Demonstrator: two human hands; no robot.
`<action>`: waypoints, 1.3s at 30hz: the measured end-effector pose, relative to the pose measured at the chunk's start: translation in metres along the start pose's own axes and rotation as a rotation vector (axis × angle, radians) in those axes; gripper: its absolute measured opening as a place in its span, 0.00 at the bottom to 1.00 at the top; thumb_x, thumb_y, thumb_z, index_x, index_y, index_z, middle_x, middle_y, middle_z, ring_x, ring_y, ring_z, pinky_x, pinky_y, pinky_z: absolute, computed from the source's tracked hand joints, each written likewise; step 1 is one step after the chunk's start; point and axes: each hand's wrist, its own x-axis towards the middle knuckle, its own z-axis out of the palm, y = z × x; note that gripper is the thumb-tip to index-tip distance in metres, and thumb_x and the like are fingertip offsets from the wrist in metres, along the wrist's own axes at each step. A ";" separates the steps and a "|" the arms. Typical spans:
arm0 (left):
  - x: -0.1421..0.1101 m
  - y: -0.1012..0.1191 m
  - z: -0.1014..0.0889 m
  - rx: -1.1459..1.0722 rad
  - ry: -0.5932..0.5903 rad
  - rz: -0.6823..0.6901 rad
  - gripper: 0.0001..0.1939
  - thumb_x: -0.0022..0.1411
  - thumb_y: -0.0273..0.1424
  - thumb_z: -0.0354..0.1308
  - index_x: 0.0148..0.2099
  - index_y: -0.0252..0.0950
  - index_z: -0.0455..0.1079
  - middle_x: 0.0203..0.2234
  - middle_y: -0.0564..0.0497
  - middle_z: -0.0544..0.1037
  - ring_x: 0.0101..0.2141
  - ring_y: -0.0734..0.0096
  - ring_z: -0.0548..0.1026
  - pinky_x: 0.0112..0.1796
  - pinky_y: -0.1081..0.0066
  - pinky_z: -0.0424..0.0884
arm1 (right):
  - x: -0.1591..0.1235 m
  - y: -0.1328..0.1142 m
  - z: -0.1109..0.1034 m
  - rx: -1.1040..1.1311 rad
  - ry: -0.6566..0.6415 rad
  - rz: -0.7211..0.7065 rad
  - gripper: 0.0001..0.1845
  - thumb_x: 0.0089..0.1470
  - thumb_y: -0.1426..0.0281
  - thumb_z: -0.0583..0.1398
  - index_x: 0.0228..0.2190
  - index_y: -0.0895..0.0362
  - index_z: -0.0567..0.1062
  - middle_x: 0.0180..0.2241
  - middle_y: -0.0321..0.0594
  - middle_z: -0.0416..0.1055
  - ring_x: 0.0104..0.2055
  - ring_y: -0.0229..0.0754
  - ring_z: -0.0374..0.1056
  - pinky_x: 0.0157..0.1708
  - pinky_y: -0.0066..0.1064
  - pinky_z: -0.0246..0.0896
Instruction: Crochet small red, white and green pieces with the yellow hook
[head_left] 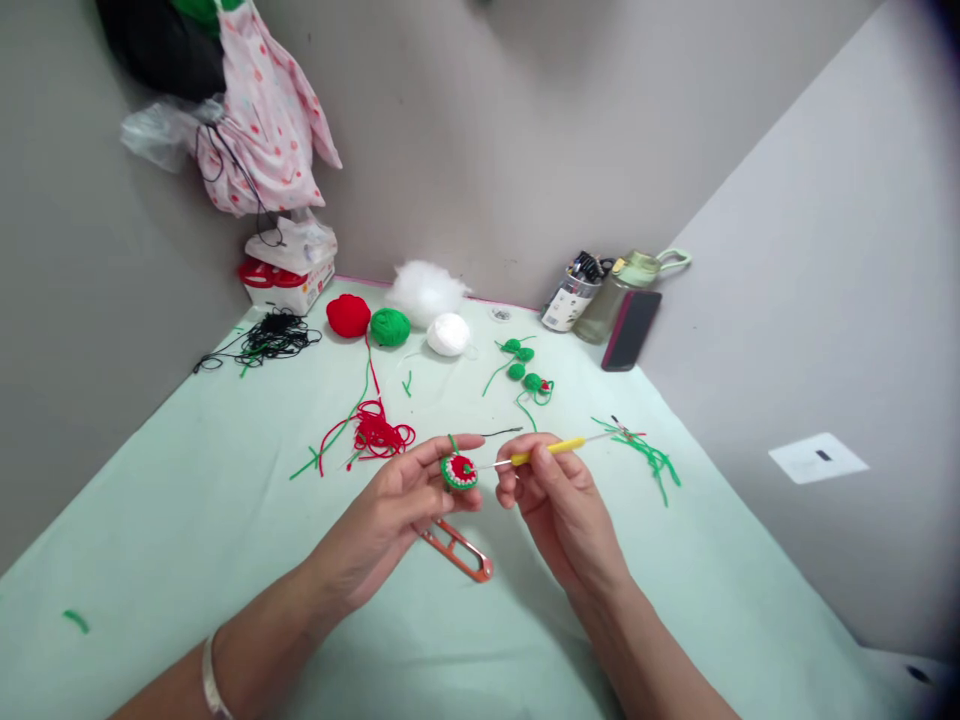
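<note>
My left hand pinches a small round crochet piece, red in the middle with a green rim, above the pale green table. Green yarn loops over its forefinger. My right hand grips a yellow-handled crochet hook whose metal tip points left into the piece. Orange thread snips lie on the table just below my left hand. A loose tangle of red yarn lies a little beyond the hands.
At the back sit red, green and white yarn balls, white stuffing, black thread, small green crochet pieces, green scraps, a pen cup, a bottle and a phone.
</note>
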 end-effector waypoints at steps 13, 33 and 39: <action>0.004 -0.003 0.005 0.047 0.005 0.018 0.14 0.63 0.35 0.69 0.51 0.40 0.81 0.39 0.49 0.84 0.43 0.63 0.79 0.51 0.64 0.70 | -0.004 0.000 0.001 -0.020 -0.049 0.024 0.11 0.54 0.57 0.72 0.31 0.52 0.86 0.26 0.36 0.76 0.25 0.35 0.68 0.27 0.27 0.68; 0.003 -0.017 0.013 0.190 0.275 0.197 0.10 0.61 0.36 0.71 0.40 0.40 0.75 0.33 0.55 0.78 0.38 0.67 0.75 0.44 0.68 0.68 | -0.008 0.009 0.002 -0.481 -0.015 -0.213 0.05 0.56 0.64 0.71 0.35 0.50 0.86 0.36 0.41 0.78 0.36 0.43 0.73 0.35 0.35 0.71; 0.007 -0.007 -0.004 0.493 0.395 0.320 0.19 0.66 0.44 0.64 0.27 0.40 0.68 0.35 0.51 0.79 0.42 0.60 0.74 0.44 0.65 0.67 | -0.004 0.011 -0.001 -0.262 0.071 -0.037 0.08 0.51 0.64 0.74 0.33 0.51 0.84 0.33 0.37 0.77 0.31 0.39 0.71 0.32 0.31 0.70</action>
